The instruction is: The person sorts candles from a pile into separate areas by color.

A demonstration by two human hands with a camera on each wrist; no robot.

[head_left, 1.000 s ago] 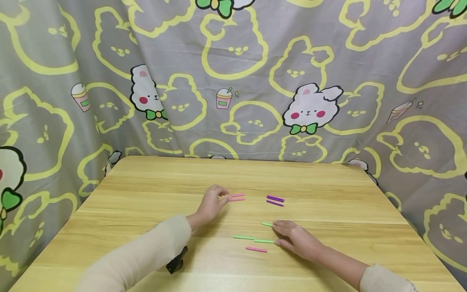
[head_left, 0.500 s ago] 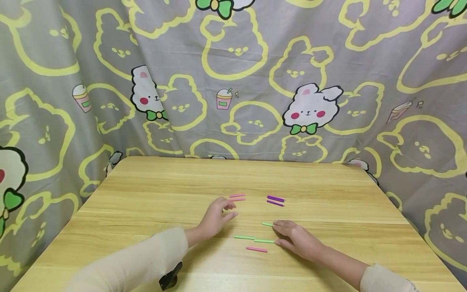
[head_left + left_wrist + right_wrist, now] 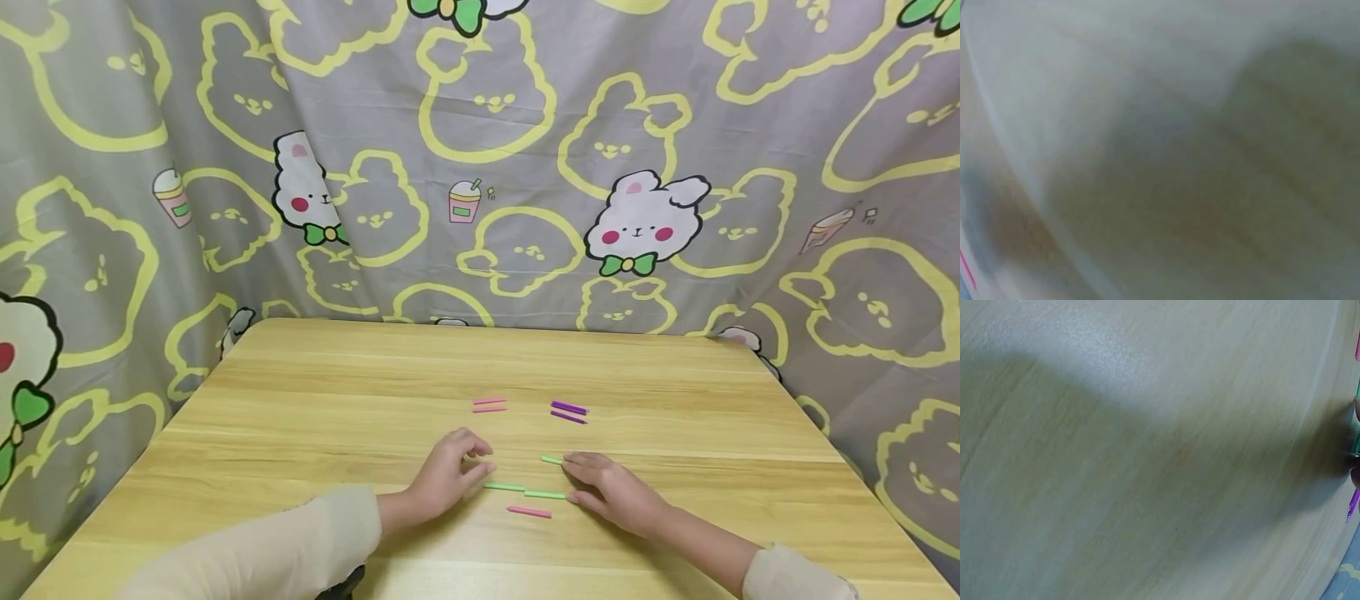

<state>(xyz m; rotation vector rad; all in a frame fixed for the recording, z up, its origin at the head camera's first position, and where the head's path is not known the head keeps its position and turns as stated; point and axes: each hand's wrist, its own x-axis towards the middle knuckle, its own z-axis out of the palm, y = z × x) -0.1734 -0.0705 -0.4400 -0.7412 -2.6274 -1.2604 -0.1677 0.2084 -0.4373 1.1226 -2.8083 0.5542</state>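
In the head view my left hand (image 3: 450, 475) hovers by the left end of a thin green stick (image 3: 504, 486), its fingers loosely bent and holding nothing. Whether it touches that stick, I cannot tell. A second green stick (image 3: 545, 496) lies end to end with the first, its right end at the thumb of my right hand (image 3: 618, 496). The fingers of that hand rest on a third green stick (image 3: 552, 459), covering its right part. Just below lies a pink stick (image 3: 529, 512) with a pointed end.
Farther back on the wooden table (image 3: 337, 375) lie two pink sticks (image 3: 490, 409) and a group of purple sticks (image 3: 568, 417). A patterned curtain (image 3: 405, 108) hangs behind the table. Part of a black object (image 3: 343, 586) shows under the left sleeve (image 3: 330, 525).
My left hand has let go of the back pink sticks and come nearer, to the green stick's left end. My right hand has stayed in place.
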